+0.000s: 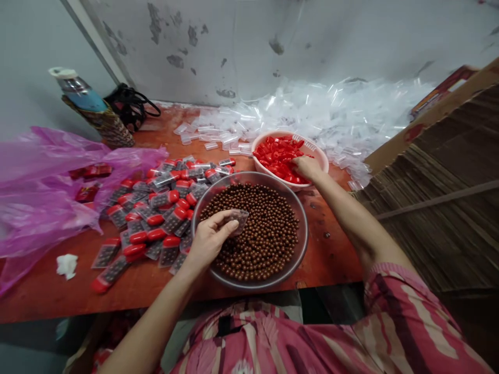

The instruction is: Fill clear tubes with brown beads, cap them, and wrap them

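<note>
Tabletop (331,259), right hand (307,169) partly hidden

The right grip (306,168) is partly hidden among red caps (275,152)

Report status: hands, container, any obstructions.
Left hand pinching clear container over brown balls. Right hand in red caps. Capped containers crowd bowl at left.

10 o'clock: blue flask (88,98) sits beside black strapped item (127,106) | 9: purple bag (47,179) | 8: white tissue (67,266) | 3: stacked cardboard (440,202)
</note>
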A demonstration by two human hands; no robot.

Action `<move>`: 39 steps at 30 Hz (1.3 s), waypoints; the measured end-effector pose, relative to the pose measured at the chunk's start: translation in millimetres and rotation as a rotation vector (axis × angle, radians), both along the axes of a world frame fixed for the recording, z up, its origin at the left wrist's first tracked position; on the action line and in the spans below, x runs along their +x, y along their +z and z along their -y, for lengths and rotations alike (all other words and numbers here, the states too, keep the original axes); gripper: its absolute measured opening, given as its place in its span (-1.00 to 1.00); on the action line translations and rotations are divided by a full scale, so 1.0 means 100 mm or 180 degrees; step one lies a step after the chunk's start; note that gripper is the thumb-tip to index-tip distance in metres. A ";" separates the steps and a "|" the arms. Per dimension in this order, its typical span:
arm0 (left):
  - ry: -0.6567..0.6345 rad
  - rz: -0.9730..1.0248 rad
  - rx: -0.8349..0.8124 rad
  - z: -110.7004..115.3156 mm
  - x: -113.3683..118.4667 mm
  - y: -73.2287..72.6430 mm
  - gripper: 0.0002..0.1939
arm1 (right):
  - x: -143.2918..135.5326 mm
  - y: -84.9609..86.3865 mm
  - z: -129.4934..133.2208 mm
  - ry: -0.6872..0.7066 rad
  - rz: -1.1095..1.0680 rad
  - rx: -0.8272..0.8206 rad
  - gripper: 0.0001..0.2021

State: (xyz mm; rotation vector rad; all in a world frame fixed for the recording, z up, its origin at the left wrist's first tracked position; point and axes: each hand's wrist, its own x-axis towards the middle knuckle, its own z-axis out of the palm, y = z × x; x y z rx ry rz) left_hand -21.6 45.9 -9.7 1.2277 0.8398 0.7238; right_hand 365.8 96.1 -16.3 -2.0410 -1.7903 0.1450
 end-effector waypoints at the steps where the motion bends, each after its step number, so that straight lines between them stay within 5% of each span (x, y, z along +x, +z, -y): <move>1: 0.0000 -0.0015 0.0030 0.00 0.00 -0.01 -0.56 | -0.01 -0.01 -0.02 -0.0095 0.0043 -0.0047 -0.88; 7: -0.0038 0.0076 0.0215 0.00 -0.01 -0.04 -0.60 | -0.05 0.20 0.18 -0.0585 0.0089 0.0046 -0.91; 10: -0.0143 0.0179 0.0175 0.02 -0.01 0.00 -0.60 | -0.36 0.34 0.45 -0.0498 -0.0339 0.0488 -0.90; 13: -0.0273 0.0268 0.0177 0.03 0.00 0.01 -0.61 | -0.97 0.42 0.70 -0.0112 -0.0561 0.0551 -0.85; 17: -0.0238 0.0361 0.0258 0.04 -0.01 -0.03 -0.61 | -1.81 0.45 0.91 0.1074 -0.0925 0.0341 -0.70; 20: 0.0005 0.0477 0.0305 0.05 -0.03 -0.05 -0.60 | -2.11 0.41 1.00 0.1463 -0.1196 0.0179 -0.63; 25: 0.0017 0.0409 0.0682 0.07 -0.06 -0.05 -0.64 | -2.06 0.36 1.07 0.1239 -0.1774 -0.0062 -0.62; 29: 0.0045 0.0081 0.1180 0.08 -0.06 -0.05 -0.69 | -1.99 0.43 1.10 0.0746 -0.1698 0.0411 -0.69; 34: 0.0050 -0.0193 0.1484 0.12 -0.09 -0.01 -0.73 | -2.09 0.53 1.13 0.1376 -0.0544 0.0605 -0.74; 39: 0.0248 -0.0299 0.1652 0.16 -0.12 -0.01 -0.75 | -2.14 0.45 1.13 0.1675 -0.0028 0.0759 -0.77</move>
